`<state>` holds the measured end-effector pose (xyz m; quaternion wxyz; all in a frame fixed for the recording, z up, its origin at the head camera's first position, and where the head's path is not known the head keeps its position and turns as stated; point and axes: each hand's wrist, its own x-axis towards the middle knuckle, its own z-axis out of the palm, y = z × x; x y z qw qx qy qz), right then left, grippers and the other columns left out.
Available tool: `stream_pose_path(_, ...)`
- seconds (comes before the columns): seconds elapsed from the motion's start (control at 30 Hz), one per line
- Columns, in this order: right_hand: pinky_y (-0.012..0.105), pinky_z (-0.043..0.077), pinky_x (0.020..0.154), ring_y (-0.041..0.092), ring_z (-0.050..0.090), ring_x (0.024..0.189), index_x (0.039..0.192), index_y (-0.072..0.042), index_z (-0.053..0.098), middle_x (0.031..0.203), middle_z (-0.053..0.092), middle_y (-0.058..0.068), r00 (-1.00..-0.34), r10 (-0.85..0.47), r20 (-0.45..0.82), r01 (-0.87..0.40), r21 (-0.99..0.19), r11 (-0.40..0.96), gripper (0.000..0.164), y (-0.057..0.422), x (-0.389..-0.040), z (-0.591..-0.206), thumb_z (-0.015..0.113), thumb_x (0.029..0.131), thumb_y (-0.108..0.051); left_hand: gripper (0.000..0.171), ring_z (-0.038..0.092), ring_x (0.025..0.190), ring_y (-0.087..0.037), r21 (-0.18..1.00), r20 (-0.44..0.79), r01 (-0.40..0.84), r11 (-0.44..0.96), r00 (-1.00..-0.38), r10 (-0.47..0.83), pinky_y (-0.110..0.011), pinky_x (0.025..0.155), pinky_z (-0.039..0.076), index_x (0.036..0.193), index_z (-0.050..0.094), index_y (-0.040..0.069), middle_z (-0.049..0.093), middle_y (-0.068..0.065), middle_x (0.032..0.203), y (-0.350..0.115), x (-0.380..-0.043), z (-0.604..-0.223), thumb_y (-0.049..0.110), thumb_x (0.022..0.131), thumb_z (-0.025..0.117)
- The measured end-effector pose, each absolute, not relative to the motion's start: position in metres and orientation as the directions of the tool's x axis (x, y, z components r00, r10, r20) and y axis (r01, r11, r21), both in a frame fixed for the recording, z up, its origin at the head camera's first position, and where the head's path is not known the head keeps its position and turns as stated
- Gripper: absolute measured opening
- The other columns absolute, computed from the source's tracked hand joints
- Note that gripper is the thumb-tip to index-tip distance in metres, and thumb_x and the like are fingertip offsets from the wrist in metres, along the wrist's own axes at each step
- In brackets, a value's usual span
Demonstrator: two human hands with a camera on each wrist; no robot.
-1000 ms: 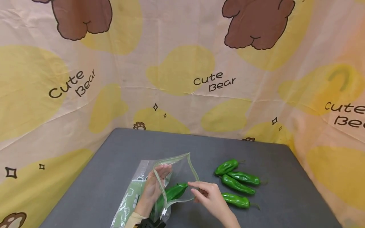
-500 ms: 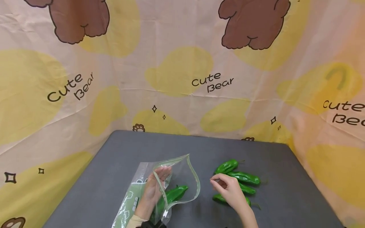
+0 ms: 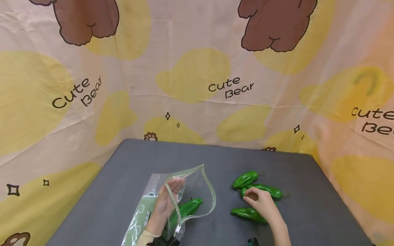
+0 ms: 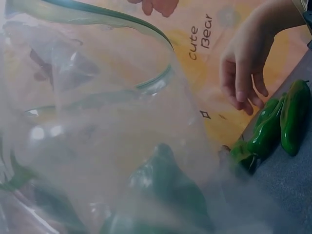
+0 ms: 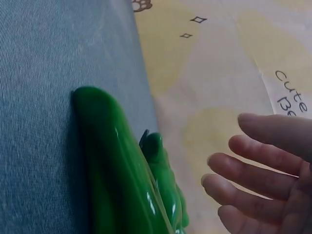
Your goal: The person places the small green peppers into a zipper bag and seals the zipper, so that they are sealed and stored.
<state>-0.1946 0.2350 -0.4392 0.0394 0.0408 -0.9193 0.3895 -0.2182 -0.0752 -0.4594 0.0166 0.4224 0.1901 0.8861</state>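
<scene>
My left hand (image 3: 164, 205) supports a clear zip bag (image 3: 207, 184) with its mouth held wide; the fingers show through the film, slightly bent. A green pepper (image 3: 191, 207) lies inside, with more green lower down; the left wrist view shows two blurred green shapes through the plastic. My right hand (image 3: 261, 201) hovers over the loose green peppers, thumb and fingers apart, holding nothing. It partly covers one pepper (image 3: 243, 192). Another pepper (image 3: 245, 180) lies behind it, one (image 3: 272, 191) to its right, and one (image 3: 247, 214) in front. The right wrist view has a pepper (image 5: 122, 165) close by.
A dark grey table (image 3: 138, 157) lies under everything. Printed cloth (image 3: 191, 75) with bears and lettering hangs around its back and sides. A green printed panel of the bag (image 3: 138, 215) spreads beneath my left wrist. A black device (image 3: 163, 241) sits at that wrist.
My right hand has left the pepper at the bag's mouth and moved right to the loose peppers. The pepper now lies in the bag. My left hand and the bag have hardly moved.
</scene>
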Motion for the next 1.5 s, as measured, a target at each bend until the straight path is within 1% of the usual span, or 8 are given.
stream_pose_path(0.17, 0.026, 0.048, 0.058, 0.012, 0.056, 0.066, 0.084, -0.007, 0.064, 0.078, 0.06, -0.005, -0.995, -0.087, 0.052, -0.098, -0.711, 0.697, 0.014, 0.243, -0.192, -0.442, 0.073, 0.073, -0.009, 0.028, 0.046, 0.115, -0.024, 0.357, 0.741, 0.147, -0.922, -0.645, 0.185, -0.033, 0.101, 0.028, 0.118, 0.056, 0.004, 0.055, -0.011, 0.12, -0.074, -0.219, -0.46, 0.01, 0.094, 0.043)
stream_pose_path(0.4, 0.027, 0.047, 0.058, 0.014, 0.056, 0.068, 0.091, -0.002, 0.062, 0.08, 0.06, -0.001, -0.98, -0.194, -0.046, -0.105, -0.709, 0.697, 0.028, 0.248, -0.189, -0.447, 0.073, 0.074, -0.021, 0.028, 0.046, 0.115, -0.024, 0.337, 0.753, 0.177, -0.925, -0.641, 0.152, -0.033, 0.101, 0.028, 0.118, 0.056, 0.004, 0.055, -0.011, 0.119, -0.078, -0.22, -0.459, 0.011, 0.094, 0.044)
stream_pose_path(0.57, 0.029, 0.047, 0.058, 0.013, 0.055, 0.068, 0.09, -0.003, 0.063, 0.082, 0.061, 0.002, -0.991, -0.116, -0.062, -0.044, -0.677, 0.734, 0.027, 0.248, -0.187, -0.442, 0.076, 0.069, -0.015, 0.028, 0.047, 0.115, -0.024, 0.336, 0.746, 0.164, -0.928, -0.648, 0.156, -0.033, 0.102, 0.028, 0.118, 0.056, 0.004, 0.055, -0.011, 0.119, -0.079, -0.221, -0.459, 0.011, 0.094, 0.043)
stream_pose_path(0.73, 0.033, 0.047, 0.059, 0.015, 0.055, 0.068, 0.087, -0.007, 0.064, 0.083, 0.061, 0.0, -0.998, -0.041, -0.046, -0.005, -0.617, 0.787, 0.03, 0.246, -0.186, -0.438, 0.08, 0.064, -0.018, 0.029, 0.046, 0.115, -0.024, 0.35, 0.738, 0.132, -0.927, -0.649, 0.187, -0.033, 0.102, 0.026, 0.118, 0.056, 0.004, 0.054, -0.011, 0.12, -0.082, -0.221, -0.458, 0.01, 0.094, 0.042)
stream_pose_path(0.9, 0.037, 0.047, 0.066, 0.021, 0.056, 0.077, 0.09, -0.002, 0.062, 0.086, 0.061, 0.004, -0.986, -0.123, -0.115, -0.022, -0.634, 0.773, 0.037, 0.248, -0.184, -0.441, 0.081, 0.062, -0.018, 0.029, 0.047, 0.115, -0.025, 0.36, 0.718, 0.072, -0.93, -0.659, 0.226, -0.034, 0.102, 0.027, 0.118, 0.056, 0.002, 0.054, -0.012, 0.12, -0.087, -0.222, -0.458, 0.007, 0.095, 0.038)
stream_pose_path(1.0, 0.039, 0.048, 0.069, 0.025, 0.056, 0.082, 0.093, 0.001, 0.061, 0.089, 0.061, 0.006, -0.97, -0.188, -0.152, -0.046, -0.648, 0.761, 0.041, 0.25, -0.183, -0.444, 0.081, 0.062, -0.016, 0.029, 0.047, 0.114, -0.025, 0.366, 0.717, 0.075, -0.928, -0.658, 0.229, -0.033, 0.102, 0.028, 0.117, 0.056, 0.002, 0.054, -0.012, 0.12, -0.088, -0.222, -0.458, 0.006, 0.095, 0.038)
stream_pose_path(1.23, 0.037, 0.048, 0.066, 0.025, 0.056, 0.08, 0.093, 0.002, 0.063, 0.087, 0.062, 0.006, -0.943, -0.267, -0.198, -0.077, -0.651, 0.755, 0.039, 0.257, -0.185, -0.451, 0.081, 0.06, -0.008, 0.03, 0.046, 0.115, -0.024, 0.365, 0.721, 0.072, -0.928, -0.653, 0.232, -0.033, 0.102, 0.028, 0.118, 0.056, 0.002, 0.054, -0.012, 0.121, -0.087, -0.22, -0.46, 0.007, 0.095, 0.037)
stream_pose_path(1.5, 0.03, 0.049, 0.062, 0.023, 0.059, 0.078, 0.09, 0.0, 0.067, 0.085, 0.064, 0.007, -0.929, -0.357, -0.102, -0.198, -0.677, 0.708, 0.032, 0.26, -0.192, -0.454, 0.079, 0.062, -0.01, 0.03, 0.046, 0.116, -0.024, 0.375, 0.716, 0.082, -0.924, -0.658, 0.232, -0.033, 0.102, 0.027, 0.118, 0.055, 0.003, 0.053, -0.011, 0.121, -0.087, -0.221, -0.46, 0.007, 0.095, 0.037)
